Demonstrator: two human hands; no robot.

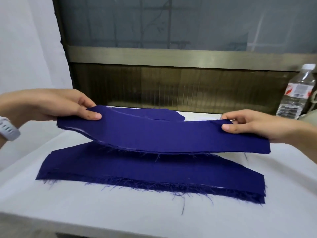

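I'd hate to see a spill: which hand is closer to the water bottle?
Right. The right hand pinches the lifted cloth just left of the water bottle; the left hand holds the cloth's opposite end.

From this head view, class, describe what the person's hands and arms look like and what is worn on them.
Both hands are bare: the left hand and right hand show no gloves or rings. No sleeves reach the visible forearms. A pale lilac-white, ribbed sports-watch strap circles the left wrist.
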